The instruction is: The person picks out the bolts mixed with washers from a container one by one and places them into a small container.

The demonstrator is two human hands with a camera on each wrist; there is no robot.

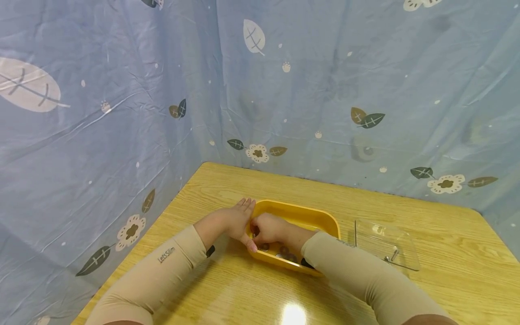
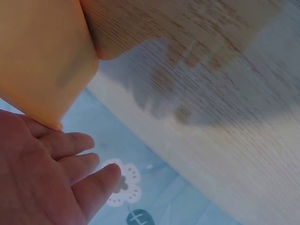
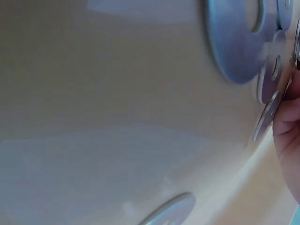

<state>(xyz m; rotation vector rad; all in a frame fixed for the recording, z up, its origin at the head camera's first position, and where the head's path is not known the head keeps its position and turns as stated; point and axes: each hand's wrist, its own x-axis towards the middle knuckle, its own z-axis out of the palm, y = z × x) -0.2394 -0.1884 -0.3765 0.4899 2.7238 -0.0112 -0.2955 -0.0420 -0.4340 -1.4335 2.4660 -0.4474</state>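
A yellow plastic bin [image 1: 300, 206] sits on the wooden table, with several flat metal washers [image 1: 291, 257] on its floor. My left hand [image 1: 239, 221] rests against the bin's left end, fingers extended and thumb lying over the near rim. In the left wrist view its fingers [image 2: 96, 187] spread past the bin's corner. Reaching inside the bin's left end, my right hand [image 1: 268, 228] has curled fingers and pinches a metal washer, mostly hidden by the hand. The right wrist view shows a large washer [image 3: 229, 42] and smaller ones close beside the fingers [image 3: 287, 124].
Right of the bin lies a clear plastic tray [image 1: 373, 234] with small metal bolts [image 1: 391, 257] in it, close to my right forearm. A blue patterned curtain [image 1: 308, 99] hangs along the table's back and left edges.
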